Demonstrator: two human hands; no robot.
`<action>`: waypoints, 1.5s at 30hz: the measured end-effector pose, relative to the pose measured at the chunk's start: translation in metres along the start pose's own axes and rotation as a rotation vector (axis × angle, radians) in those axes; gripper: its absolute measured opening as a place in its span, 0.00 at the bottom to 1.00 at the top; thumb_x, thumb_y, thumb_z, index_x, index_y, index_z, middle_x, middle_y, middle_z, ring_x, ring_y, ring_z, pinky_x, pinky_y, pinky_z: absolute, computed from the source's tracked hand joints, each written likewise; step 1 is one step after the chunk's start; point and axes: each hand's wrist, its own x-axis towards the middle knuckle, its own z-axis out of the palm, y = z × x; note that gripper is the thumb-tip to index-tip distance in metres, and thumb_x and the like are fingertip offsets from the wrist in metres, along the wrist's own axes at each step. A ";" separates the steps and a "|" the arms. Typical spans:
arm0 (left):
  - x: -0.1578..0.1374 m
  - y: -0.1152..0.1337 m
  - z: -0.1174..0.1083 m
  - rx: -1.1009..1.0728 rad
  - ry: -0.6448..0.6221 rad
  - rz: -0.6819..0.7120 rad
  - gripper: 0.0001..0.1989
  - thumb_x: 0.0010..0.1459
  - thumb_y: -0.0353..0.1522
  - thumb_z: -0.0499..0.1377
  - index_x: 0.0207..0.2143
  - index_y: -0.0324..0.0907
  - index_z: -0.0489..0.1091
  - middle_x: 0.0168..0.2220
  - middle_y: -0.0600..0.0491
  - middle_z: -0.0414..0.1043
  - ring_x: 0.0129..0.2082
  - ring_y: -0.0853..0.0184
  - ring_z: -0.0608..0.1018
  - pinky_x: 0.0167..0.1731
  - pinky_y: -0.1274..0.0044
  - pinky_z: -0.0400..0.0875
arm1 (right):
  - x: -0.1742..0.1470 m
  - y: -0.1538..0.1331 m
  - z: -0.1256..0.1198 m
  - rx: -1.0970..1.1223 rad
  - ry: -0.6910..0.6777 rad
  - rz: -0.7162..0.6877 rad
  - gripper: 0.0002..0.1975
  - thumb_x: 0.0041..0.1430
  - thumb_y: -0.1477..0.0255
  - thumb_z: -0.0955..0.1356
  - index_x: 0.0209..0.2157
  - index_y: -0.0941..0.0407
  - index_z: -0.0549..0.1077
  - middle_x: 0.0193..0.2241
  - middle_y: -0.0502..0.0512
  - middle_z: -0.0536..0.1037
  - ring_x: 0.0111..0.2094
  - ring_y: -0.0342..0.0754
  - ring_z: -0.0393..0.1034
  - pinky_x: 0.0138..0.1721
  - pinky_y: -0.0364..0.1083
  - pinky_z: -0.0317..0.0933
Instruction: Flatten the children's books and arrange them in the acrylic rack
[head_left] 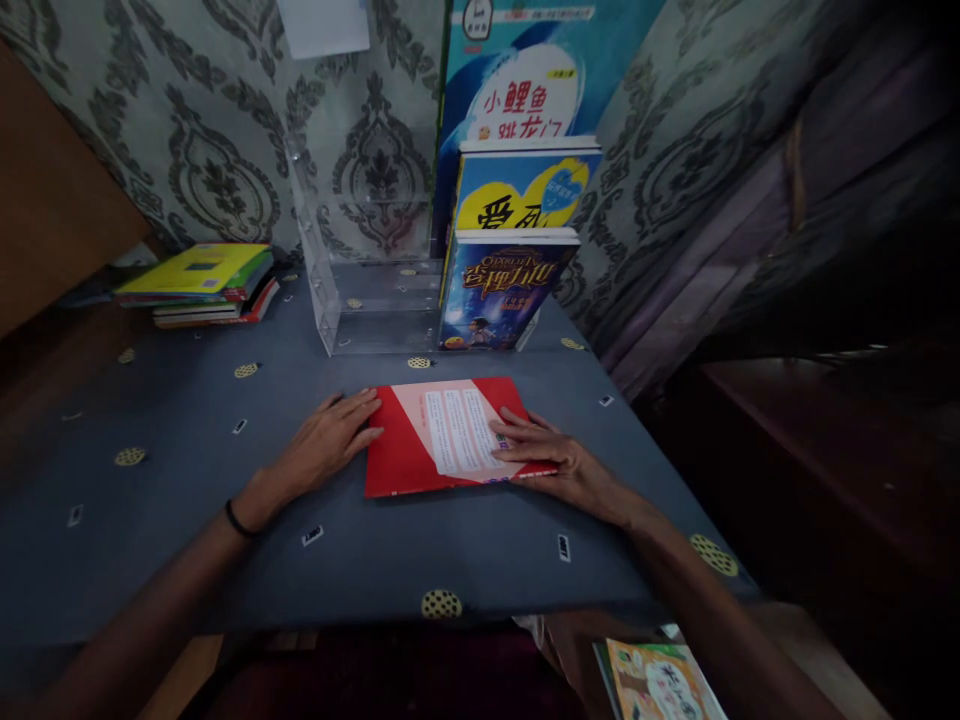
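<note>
upper centre-right: tall blue book [551, 65] reads "小鲤鱼跳龙门". below it, blue book with yellow heart [517, 190] shows "爱", next character partly covered. below that, dark blue book [501, 292] reads "charlie" and "查理九世". centre: red book [450, 430] bears printed paragraphs, too small to read. lower right: orange book [660, 682] shows "米小", remainder unclear.

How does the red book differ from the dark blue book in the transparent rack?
The red book lies on the table, while the dark blue book stands in the transparent rack. The left hand and right hand touch only the red book, not the dark blue book. The red book shows a white text panel, the dark blue book a gold title. Both have printed covers.
</note>
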 end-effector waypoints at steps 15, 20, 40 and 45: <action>-0.011 0.103 -0.021 0.300 -0.194 0.187 0.21 0.71 0.44 0.48 0.47 0.38 0.72 0.41 0.45 0.77 0.42 0.58 0.78 0.44 0.66 0.74 | 0.000 -0.004 0.000 0.020 0.004 0.004 0.19 0.57 0.54 0.74 0.49 0.44 0.80 0.62 0.58 0.71 0.68 0.60 0.57 0.69 0.71 0.34; 0.013 0.134 -0.009 0.375 -0.253 0.245 0.18 0.70 0.30 0.52 0.59 0.34 0.65 0.48 0.40 0.75 0.45 0.55 0.77 0.39 0.68 0.76 | 0.000 -0.006 0.001 0.025 0.014 0.023 0.19 0.56 0.56 0.75 0.48 0.44 0.80 0.61 0.58 0.72 0.68 0.59 0.58 0.69 0.70 0.34; 0.030 0.130 -0.007 0.343 -0.223 0.207 0.18 0.62 0.21 0.54 0.50 0.41 0.74 0.43 0.45 0.80 0.39 0.59 0.82 0.31 0.75 0.78 | 0.010 0.000 -0.016 0.162 0.123 -0.044 0.23 0.56 0.48 0.72 0.46 0.48 0.82 0.53 0.61 0.80 0.59 0.57 0.71 0.64 0.62 0.56; 0.021 0.116 -0.007 0.183 -0.007 0.187 0.17 0.69 0.28 0.48 0.46 0.44 0.76 0.38 0.48 0.82 0.33 0.62 0.84 0.25 0.78 0.74 | 0.018 -0.006 -0.019 0.220 0.139 -0.039 0.20 0.55 0.51 0.74 0.43 0.49 0.83 0.48 0.59 0.82 0.57 0.57 0.72 0.62 0.60 0.58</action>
